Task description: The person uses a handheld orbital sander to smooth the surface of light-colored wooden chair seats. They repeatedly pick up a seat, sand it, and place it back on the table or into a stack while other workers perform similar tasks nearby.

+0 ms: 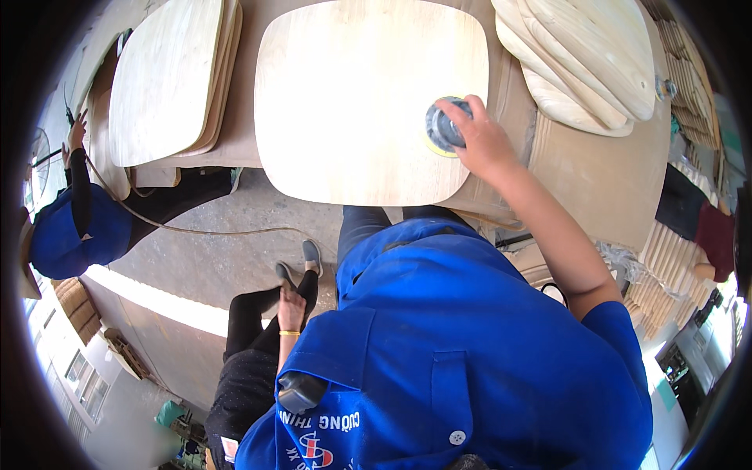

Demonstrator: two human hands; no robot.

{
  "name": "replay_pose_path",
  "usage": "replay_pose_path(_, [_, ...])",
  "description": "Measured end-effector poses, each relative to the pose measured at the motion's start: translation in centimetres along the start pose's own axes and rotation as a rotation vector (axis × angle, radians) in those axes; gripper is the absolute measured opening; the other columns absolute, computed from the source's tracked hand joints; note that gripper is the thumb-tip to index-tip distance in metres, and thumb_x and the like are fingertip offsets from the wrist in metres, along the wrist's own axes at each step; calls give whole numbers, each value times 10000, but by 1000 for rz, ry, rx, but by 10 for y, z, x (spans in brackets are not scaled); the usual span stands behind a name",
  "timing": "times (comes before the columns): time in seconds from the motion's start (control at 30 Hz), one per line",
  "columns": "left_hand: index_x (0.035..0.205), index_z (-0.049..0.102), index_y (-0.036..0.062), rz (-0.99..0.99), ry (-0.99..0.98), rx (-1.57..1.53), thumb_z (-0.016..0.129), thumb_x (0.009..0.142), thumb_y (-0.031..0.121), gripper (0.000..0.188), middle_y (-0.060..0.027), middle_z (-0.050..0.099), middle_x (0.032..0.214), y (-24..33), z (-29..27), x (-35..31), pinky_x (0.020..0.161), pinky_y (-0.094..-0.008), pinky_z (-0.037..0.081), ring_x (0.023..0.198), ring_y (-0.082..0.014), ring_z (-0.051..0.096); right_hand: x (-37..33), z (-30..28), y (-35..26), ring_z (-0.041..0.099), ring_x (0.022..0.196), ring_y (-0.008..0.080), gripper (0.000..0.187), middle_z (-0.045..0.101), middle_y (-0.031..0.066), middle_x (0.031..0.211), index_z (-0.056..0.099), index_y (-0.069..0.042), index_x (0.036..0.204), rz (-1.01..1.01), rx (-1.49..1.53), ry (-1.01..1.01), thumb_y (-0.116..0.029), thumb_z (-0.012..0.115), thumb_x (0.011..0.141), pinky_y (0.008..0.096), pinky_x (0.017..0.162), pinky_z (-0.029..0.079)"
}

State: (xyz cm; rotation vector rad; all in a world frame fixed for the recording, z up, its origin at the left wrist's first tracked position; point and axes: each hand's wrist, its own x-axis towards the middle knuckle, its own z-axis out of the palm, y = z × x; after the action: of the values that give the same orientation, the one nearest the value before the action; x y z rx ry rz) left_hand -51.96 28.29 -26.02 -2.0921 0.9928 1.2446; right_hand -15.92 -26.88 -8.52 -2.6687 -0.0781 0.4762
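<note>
Blue work shirt [462,352] nearest; my right hand [487,141] clamps the round grey sander [444,127] near the pale rounded wooden panel's [352,102] right edge, risking roll-off gouging; left hand unseen.

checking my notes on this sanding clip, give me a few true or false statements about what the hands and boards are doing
1. The right hand grips a round sander on the rounded wooden board. True.
2. The sander sits at the board's left edge. False: it is near the right edge.
3. The left hand is pressing down on the board. False: the person's left hand is not in view.
4. A stack of similar boards lies to the left of the board being worked. True.
5. No other person is nearby. False: a person in a blue cap is at the left, and another in black sits below.
</note>
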Motion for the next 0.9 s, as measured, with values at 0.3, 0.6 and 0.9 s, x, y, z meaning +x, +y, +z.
replay_pose_path(0.3, [922,584,114,-287,166,110,460,911,136,127,-43,563,923,-172,47,-11,1120,-463,295,1026,-188,528,-42,18,-23,592,938,372,581,431,173,1274,487,-265,1353,-272,-183,-220,-5,530,835,432,854,524])
replay_pose_path(0.6, [891,643,177,161,-54,171,454,923,218,196,-4,611,918,-102,102,-24,982,-440,352,1013,-195,550,-24,25,-30,601,904,364,635,410,172,1324,488,-270,1359,-316,-117,-214,47,520,809,425,801,546])
replay_pose_path(0.9, [925,669,196,276,-108,198,471,925,249,205,5,636,960,-134,116,-12,971,-471,347,1013,-176,556,-18,12,-14,594,963,387,618,420,175,1317,480,-288,1366,-295,-170,-212,49,451,848,432,850,537])
